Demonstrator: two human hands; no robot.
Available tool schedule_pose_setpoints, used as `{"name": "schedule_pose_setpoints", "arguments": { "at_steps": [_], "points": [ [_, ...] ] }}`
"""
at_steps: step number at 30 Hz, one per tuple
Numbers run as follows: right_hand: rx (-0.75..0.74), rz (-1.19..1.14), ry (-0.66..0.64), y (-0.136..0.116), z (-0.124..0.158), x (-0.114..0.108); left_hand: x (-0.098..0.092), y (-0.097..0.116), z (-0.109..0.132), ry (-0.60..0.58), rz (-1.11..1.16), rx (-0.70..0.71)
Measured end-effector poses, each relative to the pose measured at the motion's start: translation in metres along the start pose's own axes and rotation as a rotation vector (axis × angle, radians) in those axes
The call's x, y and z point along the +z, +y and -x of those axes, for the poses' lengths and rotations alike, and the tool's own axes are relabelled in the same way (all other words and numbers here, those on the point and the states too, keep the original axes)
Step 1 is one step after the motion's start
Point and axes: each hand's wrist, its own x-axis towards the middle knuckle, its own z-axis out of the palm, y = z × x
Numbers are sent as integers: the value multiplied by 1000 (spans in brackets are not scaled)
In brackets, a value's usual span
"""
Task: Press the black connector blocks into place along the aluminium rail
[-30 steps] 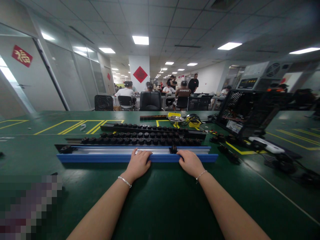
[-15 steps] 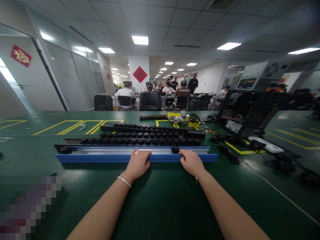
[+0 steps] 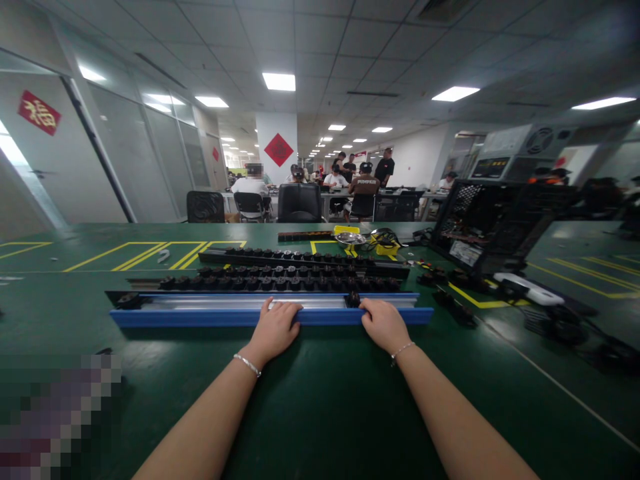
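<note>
Spreading wide, the green counter (image 3: 325, 413) carries an open computer case (image 3: 493, 223) toward the right and the long blue rail (image 3: 330, 317), which lies just in front of dark strips (image 3: 280, 283) studded with black parts. Partly closed, the left hand (image 3: 276, 327) curls over the rail's middle and holds it, while the right hand (image 3: 386, 325), fingers bent, rests beside the small black module (image 3: 353, 299) in the channel; whether it grips the module, I cannot tell.

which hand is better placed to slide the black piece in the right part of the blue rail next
Probably the right hand: it is just beside that black piece, perhaps touching it. The left hand lies on the blue rail farther left, clearly apart from that piece.
</note>
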Motion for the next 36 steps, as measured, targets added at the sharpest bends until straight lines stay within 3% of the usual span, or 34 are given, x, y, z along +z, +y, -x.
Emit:
{"name": "schedule_pose_setpoints", "arguments": {
  "at_steps": [36],
  "points": [
    [50, -44, 23, 9, -2, 1, 1, -1, 0, -2, -10, 6]
  ]
}}
